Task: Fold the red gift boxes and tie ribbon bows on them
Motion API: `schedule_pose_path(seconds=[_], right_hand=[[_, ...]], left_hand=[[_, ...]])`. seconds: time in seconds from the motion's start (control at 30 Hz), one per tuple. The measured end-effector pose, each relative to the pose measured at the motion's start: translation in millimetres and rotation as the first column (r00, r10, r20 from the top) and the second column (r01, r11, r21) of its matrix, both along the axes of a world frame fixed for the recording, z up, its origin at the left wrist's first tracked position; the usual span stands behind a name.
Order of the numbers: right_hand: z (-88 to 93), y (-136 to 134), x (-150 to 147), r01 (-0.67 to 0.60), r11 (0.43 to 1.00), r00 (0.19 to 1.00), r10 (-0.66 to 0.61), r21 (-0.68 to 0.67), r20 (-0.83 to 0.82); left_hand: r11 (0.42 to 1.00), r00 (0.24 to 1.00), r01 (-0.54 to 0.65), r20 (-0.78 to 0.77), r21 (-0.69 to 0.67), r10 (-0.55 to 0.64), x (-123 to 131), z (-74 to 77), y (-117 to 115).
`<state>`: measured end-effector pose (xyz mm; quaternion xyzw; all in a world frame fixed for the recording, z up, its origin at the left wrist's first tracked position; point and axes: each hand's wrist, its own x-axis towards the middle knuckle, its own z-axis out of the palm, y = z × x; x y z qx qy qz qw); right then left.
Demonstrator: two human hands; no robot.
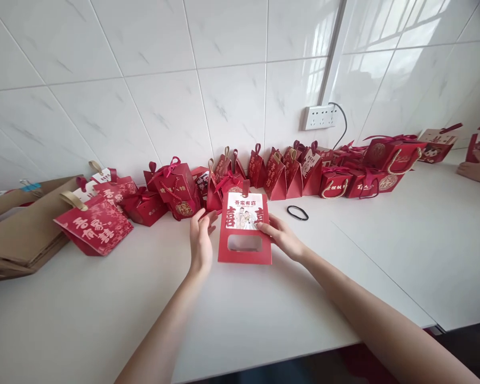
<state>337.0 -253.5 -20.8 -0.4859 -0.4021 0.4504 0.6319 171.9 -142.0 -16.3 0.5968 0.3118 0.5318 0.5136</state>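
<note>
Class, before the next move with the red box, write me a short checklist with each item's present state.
1. Right hand on the red box: ok, touching its right side.
2. Left hand gripping the box: not ok, it is open beside it.
3. Window in view: ok.
4. Black band away from the box: ok.
5. Box's contents: cannot tell.

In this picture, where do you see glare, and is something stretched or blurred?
Head view: bright, window-like reflections glare on the wall tiles at upper right; head view: tile lines fan outward and the forearms look stretched toward the bottom, probably from a wide lens; head view: the red box at the right hand looks fairly sharp, its large characters distinct.
</note>
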Motion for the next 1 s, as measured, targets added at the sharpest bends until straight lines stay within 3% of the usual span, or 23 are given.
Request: schedule_pose_path(seconds=[0.1,0.2,0.37,0.5,0.7,0.83,0.93,1.0], right_hand=[[-2.8,5.4,-4.5,0.068,0.996,0.959,-0.080,-0.054,-0.270],[-2.2,6.9,-9.5,0.050,0.999,0.891,-0.050,-0.013,-0.452],[1.4,4.2,-13.0,0.020,0.995,0.859,0.032,0.096,-0.511],[0.9,3.6,-11.1,0.023,0.992,0.880,0.038,0.122,-0.473],[0.4,2.5,-11.1,-0.048,0.980,0.890,0.129,0.192,-0.437],[2.3,1.0,-12.0,-0.079,0.978,0.872,0.163,0.195,-0.461],[5.1,-0.5,-12.6,-0.071,0.982,0.858,0.150,0.177,-0.492],[7.1,-1.6,-12.5,-0.098,0.981,0.842,0.173,0.170,-0.511]], left_hand=[[0.998,0.999,0.002,-0.054,-0.067,-0.006,2.1,-4.5,-0.5],[0.992,0.991,0.084,-0.096,-0.096,-0.093,6.5,-3.3,-11.3],[0.931,0.930,0.346,-0.092,-0.113,-0.356,11.0,4.6,-31.5],[0.922,0.919,0.388,-0.074,0.000,-0.387,8.3,8.9,-36.2],[0.928,0.953,0.299,-0.121,0.222,-0.278,5.6,10.1,-37.1],[0.893,0.973,0.215,-0.168,0.395,-0.160,6.8,4.6,-36.1],[0.799,0.972,0.178,-0.230,0.575,-0.051,6.6,-0.2,-34.4],[0.687,0.963,0.146,-0.262,0.712,0.067,5.7,-1.7,-33.5]])
